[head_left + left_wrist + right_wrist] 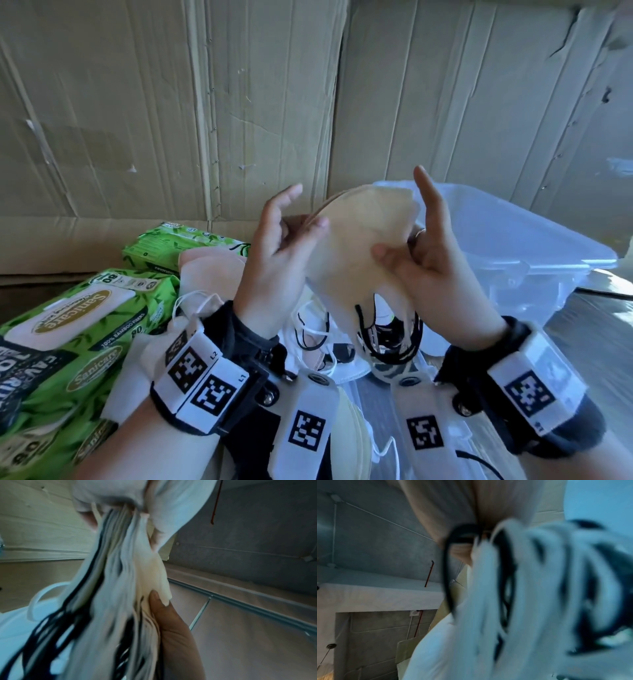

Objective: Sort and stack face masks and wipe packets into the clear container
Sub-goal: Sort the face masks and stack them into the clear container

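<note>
"Sanicare" wipe packets (68,329) beside masks (356,240)

"Sanicare", "100% BAMBOO FIBERS" and "80" on green wipe packets (78,325), "L1", "L2" on left wrist tags (202,380)

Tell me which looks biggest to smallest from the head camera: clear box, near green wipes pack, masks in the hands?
1. clear box
2. near green wipes pack, though nearness inflates it
3. masks held by both hands
</note>
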